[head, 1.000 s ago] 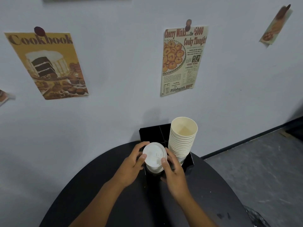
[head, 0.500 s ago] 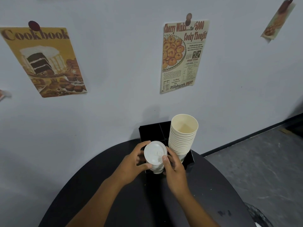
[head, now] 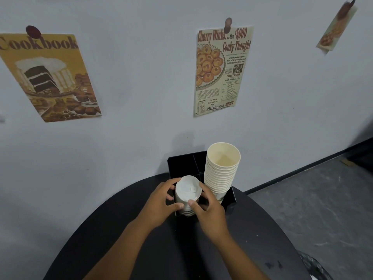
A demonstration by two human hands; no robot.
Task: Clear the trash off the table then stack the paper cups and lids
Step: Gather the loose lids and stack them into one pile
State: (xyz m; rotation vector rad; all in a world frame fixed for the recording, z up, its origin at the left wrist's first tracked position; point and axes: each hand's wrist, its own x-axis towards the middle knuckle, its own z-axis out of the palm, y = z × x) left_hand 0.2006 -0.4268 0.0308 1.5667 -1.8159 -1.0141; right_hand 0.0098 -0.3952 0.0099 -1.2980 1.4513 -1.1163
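Steadying the stack of white lids (head: 186, 197) between left hand (head: 159, 205) and right hand (head: 210, 209), fingers curled round it, in the black organizer (head: 181, 160) beside the paper cups (head: 222, 170). Lid-stacking looks nearly finished; next, seat it squarely and release.

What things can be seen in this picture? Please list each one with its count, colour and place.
table: one, black, round, at the bottom
organizer: one, black, with compartments, at the table's far edge by the wall
cups: one tall stack, cream, in the organizer's right side
lids: one stack, white, in the organizer's left front
posters: three in full view, on the grey wall
floor: grey, on the right
left hand: one, fingers curled round the lids from the left
right hand: one, fingers curled round the lids from the right
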